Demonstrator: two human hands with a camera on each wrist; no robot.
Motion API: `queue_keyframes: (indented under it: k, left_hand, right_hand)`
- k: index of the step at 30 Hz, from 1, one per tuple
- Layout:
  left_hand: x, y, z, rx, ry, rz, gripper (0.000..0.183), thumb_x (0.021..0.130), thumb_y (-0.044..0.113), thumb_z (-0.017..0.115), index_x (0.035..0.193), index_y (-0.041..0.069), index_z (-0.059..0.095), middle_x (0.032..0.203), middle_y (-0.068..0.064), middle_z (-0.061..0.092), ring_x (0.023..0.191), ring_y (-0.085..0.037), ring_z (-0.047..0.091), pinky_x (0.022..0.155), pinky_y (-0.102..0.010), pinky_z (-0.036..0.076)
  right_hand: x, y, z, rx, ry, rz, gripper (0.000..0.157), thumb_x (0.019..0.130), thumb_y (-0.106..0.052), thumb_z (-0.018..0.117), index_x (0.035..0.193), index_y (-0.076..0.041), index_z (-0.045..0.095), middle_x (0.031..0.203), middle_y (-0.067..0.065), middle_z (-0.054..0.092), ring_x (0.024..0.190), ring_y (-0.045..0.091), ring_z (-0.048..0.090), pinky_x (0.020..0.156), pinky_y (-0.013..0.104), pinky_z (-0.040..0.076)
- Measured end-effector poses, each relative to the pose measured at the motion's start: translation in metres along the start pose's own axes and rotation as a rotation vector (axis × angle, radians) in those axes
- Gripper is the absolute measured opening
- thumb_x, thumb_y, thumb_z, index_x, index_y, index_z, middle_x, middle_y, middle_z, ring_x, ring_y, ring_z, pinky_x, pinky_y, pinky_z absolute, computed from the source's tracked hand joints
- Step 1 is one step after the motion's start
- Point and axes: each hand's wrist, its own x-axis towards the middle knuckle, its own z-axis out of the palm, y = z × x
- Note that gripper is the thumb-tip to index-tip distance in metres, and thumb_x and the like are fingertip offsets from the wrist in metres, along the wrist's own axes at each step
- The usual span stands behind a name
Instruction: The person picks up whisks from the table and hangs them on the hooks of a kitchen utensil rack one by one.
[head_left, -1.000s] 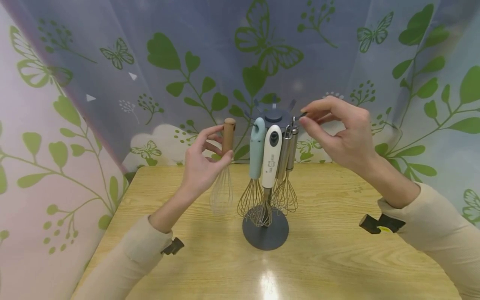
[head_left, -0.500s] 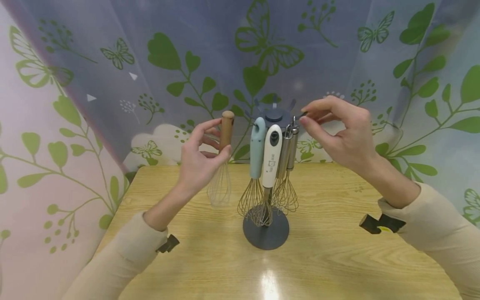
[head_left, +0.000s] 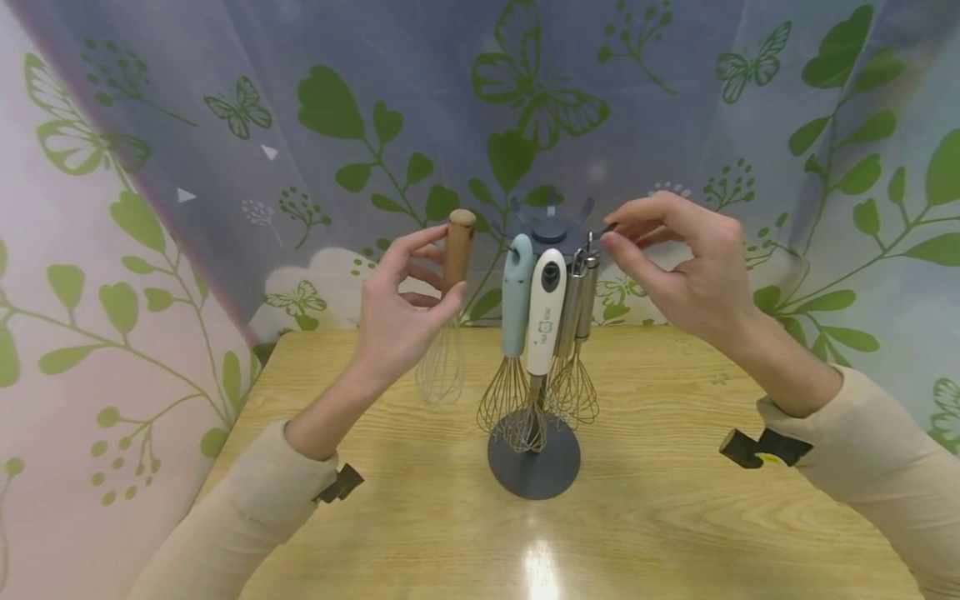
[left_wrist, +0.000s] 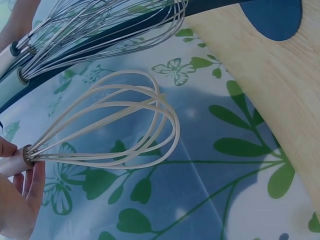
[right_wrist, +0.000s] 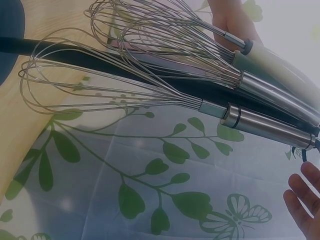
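Note:
My left hand point(head_left: 401, 308) holds a whisk by its wooden handle point(head_left: 457, 254), wires hanging down, beside the left of a dark whisk stand point(head_left: 550, 229). In the left wrist view, the pale wires spread from the handle point(left_wrist: 17, 161), apart from the hung whisks. My right hand point(head_left: 693, 267) pinches the tip of a hook point(head_left: 609, 227) on the stand's right side. From the stand hang a light blue-handled whisk point(head_left: 516, 308), a white-handled whisk point(head_left: 543, 321) and two whisks with steel handles, the nearer-right steel-handled whisk point(right_wrist: 270, 127) showing large in the right wrist view.
The stand's round dark base point(head_left: 517, 475) sits on a wooden table point(head_left: 675, 517). Behind the table hangs a cloth point(head_left: 420, 50) printed with leaves and butterflies. Other bare hooks point(head_left: 551, 200) stick out from the far side of the stand's top.
My left hand has raised the wooden-handled whisk a little, shifting slightly left and then back right toward the stand. My right hand stays at the hook.

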Motion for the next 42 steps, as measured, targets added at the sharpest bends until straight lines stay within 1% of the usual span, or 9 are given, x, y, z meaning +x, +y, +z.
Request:
queue_keyframes:
  k: [4, 11, 13, 17, 18, 20, 24, 31, 42]
  left_hand:
    - [0.001, 0.003, 0.001, -0.004, 0.001, 0.019, 0.058, 0.086, -0.007, 0.076, 0.142, 0.001, 0.060, 0.117, -0.021, 0.066, 0.087, -0.014, 0.066, 0.067, -0.021, 0.063]
    - [0.002, 0.009, 0.003, -0.032, 0.009, 0.053, 0.058, 0.085, -0.009, 0.075, 0.140, 0.000, 0.060, 0.116, -0.022, 0.065, 0.085, -0.012, 0.065, 0.067, -0.022, 0.063]
    - [0.003, 0.011, 0.003, -0.039, 0.010, 0.063, 0.057, 0.084, -0.010, 0.075, 0.139, 0.000, 0.061, 0.116, -0.022, 0.065, 0.084, -0.013, 0.065, 0.067, -0.022, 0.063]
    - [0.003, 0.015, 0.004, -0.044, 0.014, 0.074, 0.057, 0.084, -0.010, 0.075, 0.138, -0.001, 0.061, 0.115, -0.022, 0.064, 0.084, -0.015, 0.066, 0.068, -0.023, 0.064]
    - [0.003, 0.015, 0.005, -0.045, 0.014, 0.074, 0.057, 0.084, -0.010, 0.075, 0.138, -0.001, 0.061, 0.115, -0.022, 0.064, 0.084, -0.016, 0.066, 0.068, -0.023, 0.064]
    - [0.003, 0.017, 0.005, -0.046, 0.013, 0.074, 0.056, 0.084, -0.009, 0.075, 0.138, 0.000, 0.062, 0.114, -0.022, 0.064, 0.083, -0.017, 0.066, 0.068, -0.023, 0.064]
    - [0.003, 0.019, 0.006, -0.046, 0.011, 0.081, 0.057, 0.084, -0.010, 0.075, 0.138, 0.000, 0.062, 0.114, -0.022, 0.063, 0.083, -0.018, 0.065, 0.069, -0.024, 0.064]
    - [0.003, 0.022, 0.006, -0.041, 0.010, 0.094, 0.056, 0.084, -0.010, 0.075, 0.138, -0.001, 0.061, 0.114, -0.022, 0.063, 0.084, -0.023, 0.066, 0.069, -0.024, 0.064]
    - [0.005, 0.024, 0.008, -0.019, 0.004, 0.140, 0.054, 0.084, -0.011, 0.073, 0.137, -0.003, 0.062, 0.111, -0.023, 0.062, 0.083, -0.029, 0.067, 0.070, -0.024, 0.064]
  right_hand:
    - [0.000, 0.000, 0.000, 0.003, -0.003, -0.003, 0.015, 0.094, -0.008, 0.078, 0.100, 0.005, 0.075, 0.083, 0.021, 0.074, 0.085, -0.013, 0.066, 0.079, 0.007, 0.057]
    - [0.000, 0.000, 0.000, 0.000, -0.004, -0.005, 0.015, 0.094, -0.008, 0.077, 0.100, 0.005, 0.075, 0.083, 0.020, 0.074, 0.086, -0.013, 0.066, 0.079, 0.007, 0.057]
    - [0.001, 0.000, -0.001, 0.000, -0.009, -0.008, 0.015, 0.094, -0.008, 0.077, 0.100, 0.006, 0.075, 0.083, 0.011, 0.075, 0.086, -0.013, 0.067, 0.079, 0.008, 0.057]
    - [0.001, 0.000, -0.001, 0.005, -0.020, -0.017, 0.017, 0.095, -0.009, 0.076, 0.100, 0.007, 0.075, 0.093, -0.014, 0.072, 0.086, -0.013, 0.067, 0.079, 0.009, 0.057]
    - [0.001, 0.000, -0.001, 0.006, -0.022, -0.019, 0.018, 0.095, -0.010, 0.076, 0.100, 0.007, 0.075, 0.096, -0.019, 0.069, 0.086, -0.013, 0.067, 0.079, 0.009, 0.057]
    - [0.001, 0.000, -0.001, 0.008, -0.022, -0.020, 0.020, 0.096, -0.012, 0.076, 0.099, 0.007, 0.075, 0.097, -0.023, 0.067, 0.086, -0.013, 0.067, 0.078, 0.009, 0.057]
    - [0.001, 0.000, -0.002, 0.009, -0.023, -0.021, 0.022, 0.097, -0.014, 0.075, 0.099, 0.007, 0.075, 0.098, -0.024, 0.067, 0.087, -0.013, 0.067, 0.078, 0.009, 0.057]
    - [0.001, -0.001, -0.002, 0.002, -0.028, -0.015, 0.019, 0.096, -0.012, 0.076, 0.100, 0.007, 0.075, 0.098, -0.025, 0.067, 0.087, -0.013, 0.067, 0.079, 0.009, 0.057]
    - [0.000, -0.001, -0.002, 0.006, -0.023, -0.014, 0.021, 0.097, -0.014, 0.075, 0.100, 0.007, 0.075, 0.098, -0.027, 0.067, 0.087, -0.013, 0.067, 0.079, 0.008, 0.057]
